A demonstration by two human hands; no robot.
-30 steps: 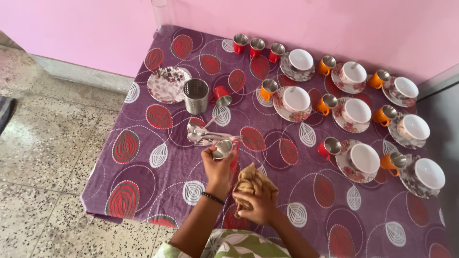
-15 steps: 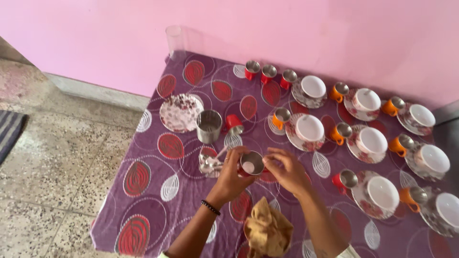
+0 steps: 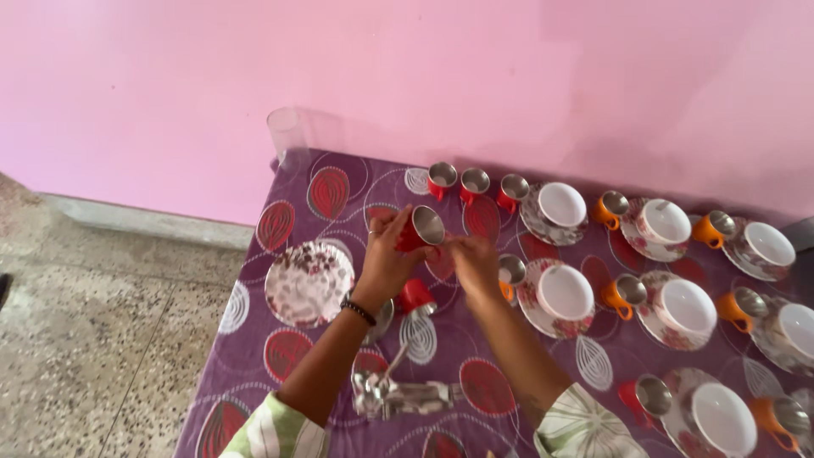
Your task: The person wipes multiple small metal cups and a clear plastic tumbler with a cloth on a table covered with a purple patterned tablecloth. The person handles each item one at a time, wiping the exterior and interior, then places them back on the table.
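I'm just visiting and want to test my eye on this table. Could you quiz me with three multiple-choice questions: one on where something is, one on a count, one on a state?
1. Where does the empty flowered plate lie?
A. left end of the table
B. by the orange cups
C. on the floor

2. How many red cups stand in the row by the wall?
A. one
B. three
C. six

3. How is the red cup in the left hand held?
A. upright
B. tilted, mouth sideways
C. upside down

Answers: 1 A, it sits left of both arms. 2 B, three stand side by side. 3 B, its steel inside faces the right hand.
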